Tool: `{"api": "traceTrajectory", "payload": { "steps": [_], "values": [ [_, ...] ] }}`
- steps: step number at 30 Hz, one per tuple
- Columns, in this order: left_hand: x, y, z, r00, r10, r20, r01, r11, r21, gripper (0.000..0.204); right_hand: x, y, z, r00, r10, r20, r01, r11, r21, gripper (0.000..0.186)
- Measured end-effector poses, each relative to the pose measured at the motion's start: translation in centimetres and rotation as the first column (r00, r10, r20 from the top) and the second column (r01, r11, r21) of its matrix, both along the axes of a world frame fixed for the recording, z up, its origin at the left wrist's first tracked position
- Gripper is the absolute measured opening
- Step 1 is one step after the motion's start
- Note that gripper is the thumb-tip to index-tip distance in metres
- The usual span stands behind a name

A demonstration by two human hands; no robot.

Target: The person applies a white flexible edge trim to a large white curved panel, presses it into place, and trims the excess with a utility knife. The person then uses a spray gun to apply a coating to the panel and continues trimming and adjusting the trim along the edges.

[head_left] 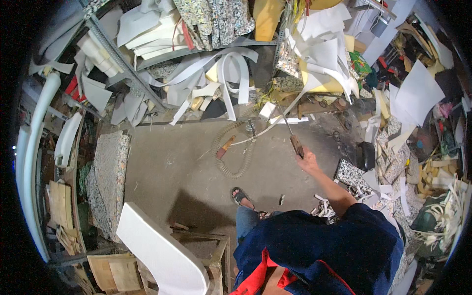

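My right hand [308, 160] reaches forward over the concrete floor, its fingers wrapped round the brown handle of a tool with a long, thin metal shaft [287, 123]. The shaft points away from me toward the scraps at the far shelf; its exact kind is unclear. My left hand does not show. Left of the tool, a coiled hose [236, 175] lies looped on the floor. By the loop rests a second wooden-handled tool [226, 146] with a thin pale blade.
White foam strips [233, 73] and offcuts fill the far shelf. A speckled foam slab [109, 182] stands at left. A curved white foam piece [157, 250] lies near left, beside a wooden frame [226, 260]. Foam scraps [393, 157] heap up on the right, by my arm.
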State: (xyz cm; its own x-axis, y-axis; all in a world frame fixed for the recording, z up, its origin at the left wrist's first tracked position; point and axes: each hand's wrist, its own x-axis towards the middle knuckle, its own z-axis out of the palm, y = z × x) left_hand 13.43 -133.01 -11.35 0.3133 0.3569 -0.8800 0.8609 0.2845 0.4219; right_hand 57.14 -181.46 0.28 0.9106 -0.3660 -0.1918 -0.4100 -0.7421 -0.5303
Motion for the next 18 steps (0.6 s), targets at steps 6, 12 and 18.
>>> {"api": "traceTrajectory", "payload": {
  "steps": [6,12,18],
  "values": [
    [13.0,5.0,-3.1,0.987,-0.153,0.041,0.150,0.986,0.075,0.021,15.2,2.7,4.1,0.990,-0.042,0.134,0.044,0.999,-0.010,0.050],
    [29.8,14.8,0.3,0.882,-0.096,0.461,-0.009,0.976,0.220,0.031,32.2,3.6,6.9,0.971,0.011,0.239,-0.033,0.996,0.086,0.045],
    [38.9,10.0,7.3,0.864,-0.110,0.491,-0.091,0.926,0.367,0.024,50.7,2.8,5.3,0.973,-0.103,0.206,0.088,0.993,0.081,0.049]
  ]
}}
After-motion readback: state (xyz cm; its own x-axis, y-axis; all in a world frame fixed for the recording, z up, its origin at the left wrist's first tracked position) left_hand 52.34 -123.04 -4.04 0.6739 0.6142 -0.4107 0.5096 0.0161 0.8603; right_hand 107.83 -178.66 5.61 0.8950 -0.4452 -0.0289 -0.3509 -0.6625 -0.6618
